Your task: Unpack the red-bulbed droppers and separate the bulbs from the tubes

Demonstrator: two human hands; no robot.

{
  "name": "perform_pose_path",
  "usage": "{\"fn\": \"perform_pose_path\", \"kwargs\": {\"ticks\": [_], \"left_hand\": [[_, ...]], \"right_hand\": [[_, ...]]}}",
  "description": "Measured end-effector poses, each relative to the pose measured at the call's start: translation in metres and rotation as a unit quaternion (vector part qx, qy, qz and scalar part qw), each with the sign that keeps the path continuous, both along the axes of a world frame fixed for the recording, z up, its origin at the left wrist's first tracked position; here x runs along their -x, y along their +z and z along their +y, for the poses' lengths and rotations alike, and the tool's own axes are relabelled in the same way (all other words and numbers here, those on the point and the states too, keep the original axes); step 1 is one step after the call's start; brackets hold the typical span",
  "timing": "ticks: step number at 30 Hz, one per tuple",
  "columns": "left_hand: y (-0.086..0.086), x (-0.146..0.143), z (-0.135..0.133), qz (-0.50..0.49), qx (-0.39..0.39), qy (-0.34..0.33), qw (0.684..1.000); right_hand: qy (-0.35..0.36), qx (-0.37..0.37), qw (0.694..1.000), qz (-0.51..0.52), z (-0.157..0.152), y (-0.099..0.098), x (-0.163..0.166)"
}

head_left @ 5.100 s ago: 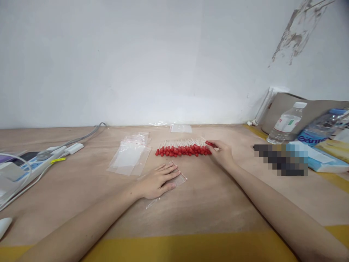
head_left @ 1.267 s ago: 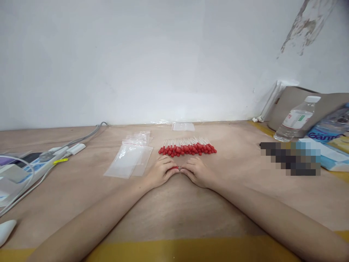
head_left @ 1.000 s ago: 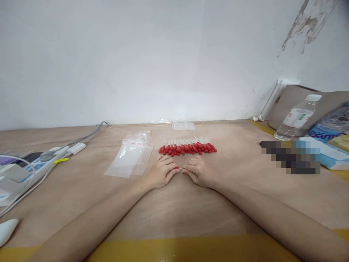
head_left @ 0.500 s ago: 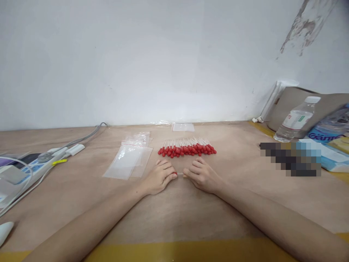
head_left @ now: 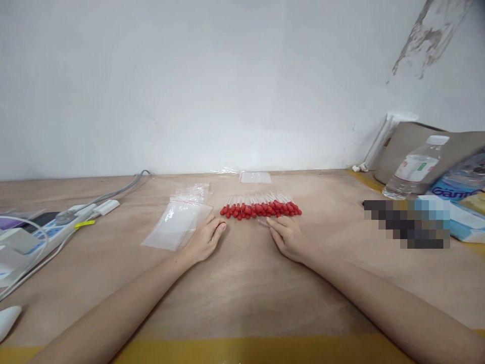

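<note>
A row of red-tipped white sticks (head_left: 261, 207) lies across the middle of the wooden table (head_left: 242, 288). My left hand (head_left: 206, 236) lies flat with its fingers stretched out, its tips touching the edge of a pile of clear zip bags (head_left: 176, 223); it holds nothing. My right hand (head_left: 288, 235) rests just in front of the row, fingers pressed together on a small clear bag (head_left: 262, 221) that shows faintly at their tips. What is inside that bag I cannot make out.
More clear bags (head_left: 255, 177) lie by the wall. A power strip with cables (head_left: 56, 225) is at the left. Water bottles (head_left: 415, 168), a cardboard box (head_left: 401, 146) and blue packets (head_left: 460, 222) crowd the right side.
Five seconds ago my right hand was at the row's right end and my left lay on a bag. Both then pinched one small bag together; now they have parted, left to the bag pile.
</note>
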State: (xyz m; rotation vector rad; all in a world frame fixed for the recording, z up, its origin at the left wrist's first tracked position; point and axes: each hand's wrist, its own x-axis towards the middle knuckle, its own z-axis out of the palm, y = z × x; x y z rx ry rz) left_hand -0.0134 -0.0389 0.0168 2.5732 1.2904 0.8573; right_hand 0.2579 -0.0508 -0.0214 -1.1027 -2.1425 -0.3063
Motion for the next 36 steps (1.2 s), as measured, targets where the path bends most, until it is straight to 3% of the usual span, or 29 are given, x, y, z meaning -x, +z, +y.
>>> {"fn": "perform_pose_path", "kwargs": {"ticks": [4,11,14,19,26,36], "left_hand": [[-0.003,-0.002,0.007,0.007,-0.028,0.074,0.997],[-0.015,0.008,0.023,0.009,-0.037,0.146,0.989],[-0.016,0.009,0.021,0.016,-0.032,0.154,0.987],[-0.010,0.006,0.018,0.055,-0.111,0.154,0.980],[0.000,-0.003,0.042,0.092,-0.114,0.160,0.976],[-0.004,-0.019,0.061,0.001,-0.114,0.158,0.981]], "right_hand": [[-0.012,0.049,0.999,0.005,0.003,-0.002,0.015],[-0.041,0.052,0.997,-0.032,-0.003,0.009,0.024],[-0.032,0.082,0.995,-0.040,-0.009,0.014,0.025],[-0.031,0.100,0.993,-0.054,-0.017,0.022,0.025],[-0.012,0.106,0.993,-0.055,-0.020,0.022,0.022],[0.015,0.084,0.996,-0.039,-0.019,0.015,0.017]]}}
